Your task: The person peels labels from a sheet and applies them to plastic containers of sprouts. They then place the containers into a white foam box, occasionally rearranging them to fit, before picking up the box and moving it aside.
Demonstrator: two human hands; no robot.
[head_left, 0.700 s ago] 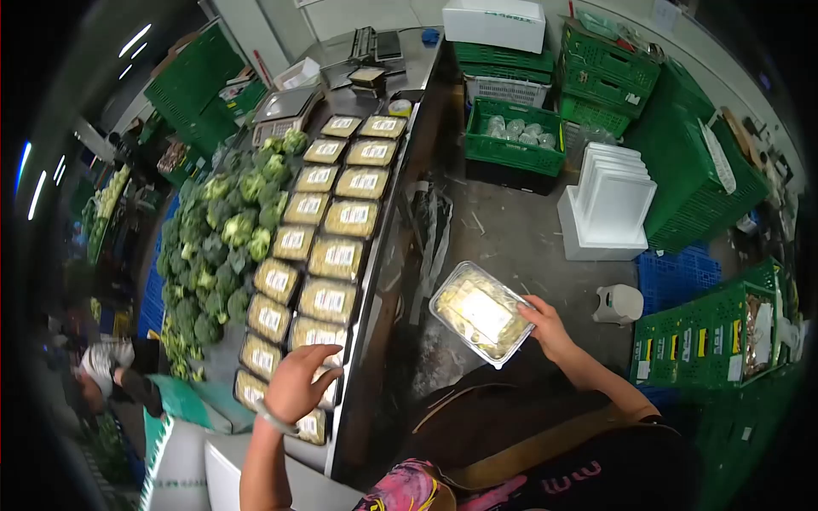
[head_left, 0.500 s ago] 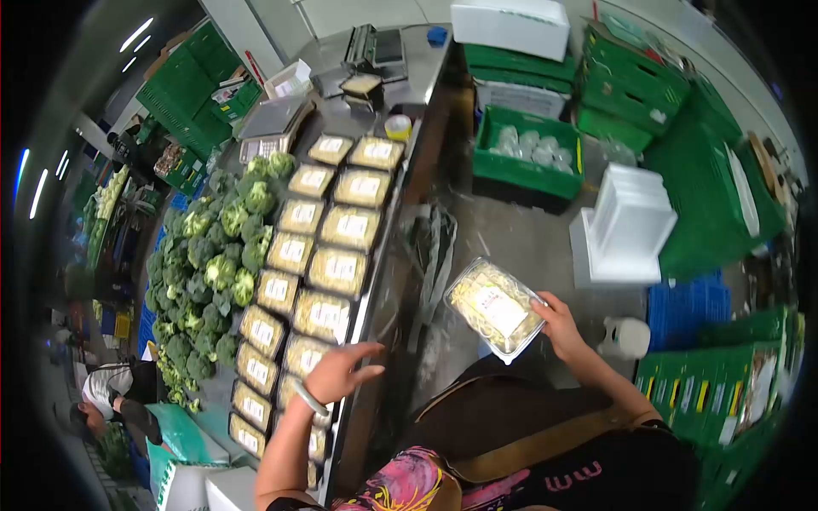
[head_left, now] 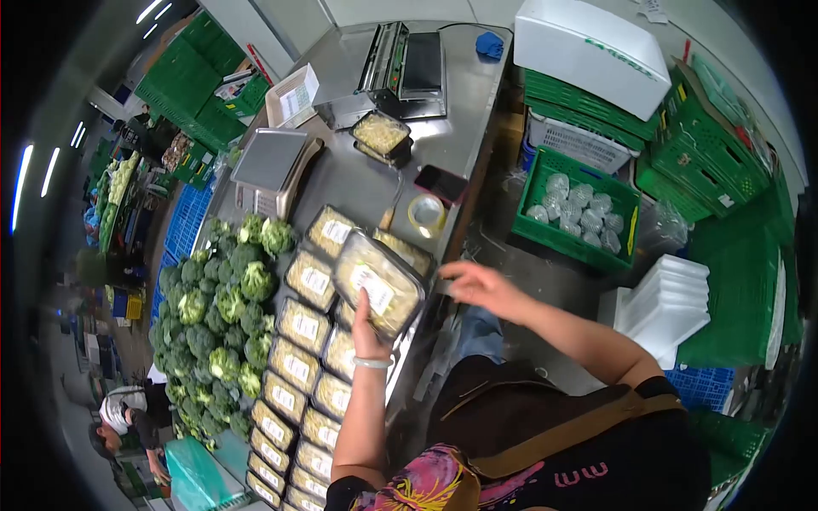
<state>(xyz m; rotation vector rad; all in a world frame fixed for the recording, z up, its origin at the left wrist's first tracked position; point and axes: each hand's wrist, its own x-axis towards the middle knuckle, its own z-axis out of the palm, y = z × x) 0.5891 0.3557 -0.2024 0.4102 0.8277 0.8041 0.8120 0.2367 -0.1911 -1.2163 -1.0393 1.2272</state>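
My left hand (head_left: 368, 334), with a pale bangle at the wrist, grips a wrapped food tray (head_left: 394, 308) by its lower edge, thumb on top beside the white label. The tray is black under clear film and holds pale yellowish strands or shreds I cannot identify. It is held over the upper end of two rows of similar packed trays (head_left: 302, 324), partly hiding some of them. My right hand (head_left: 487, 291) is just right of the held tray, apart from it, with fingers stretched out and nothing in them.
A broccoli pile (head_left: 223, 315) lies left of the trays. Farther up the steel table (head_left: 341, 183) are a scale (head_left: 271, 162), wrapping machine (head_left: 400, 72), unlabelled trays (head_left: 381, 134), phone (head_left: 441, 183) and tape roll (head_left: 427, 215). Green crates (head_left: 579, 209) and white foam boxes (head_left: 669, 302) stand right. Another person (head_left: 128, 413) bends lower left.
The tray has passed from my right hand to my left and moved left over the table. My right hand has let go and opened. The view has shifted toward the table's far end.
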